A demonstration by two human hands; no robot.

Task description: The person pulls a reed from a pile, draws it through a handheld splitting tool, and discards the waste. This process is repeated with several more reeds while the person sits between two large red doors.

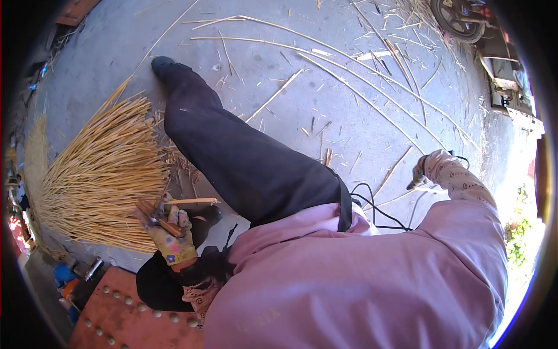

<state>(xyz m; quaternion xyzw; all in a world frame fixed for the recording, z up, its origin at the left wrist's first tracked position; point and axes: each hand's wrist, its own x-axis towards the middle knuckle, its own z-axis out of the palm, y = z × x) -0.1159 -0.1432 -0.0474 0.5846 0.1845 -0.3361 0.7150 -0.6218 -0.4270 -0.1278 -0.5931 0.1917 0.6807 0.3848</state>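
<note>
My left hand (174, 232), in a flowered glove, is closed around a short brown piece that looks like a wooden handle (167, 224). A pale cut stalk (195, 201) sticks out beside its fingers. Right next to this hand fans a large bundle of yellow stalks (110, 174), its cut ends toward my legs. My right arm reaches out to the right, and my right hand (419, 173), gloved, hangs low by the floor among loose stalks. Its fingers are mostly hidden, so whether it grips a stalk cannot be made out.
Long thin stalks (349, 84) and chips lie across the grey concrete floor (256, 64). A black cord (378, 212) loops beside my hip. At the lower left is a red studded metal plate (128, 314). A wheel (456, 17) stands at the far right.
</note>
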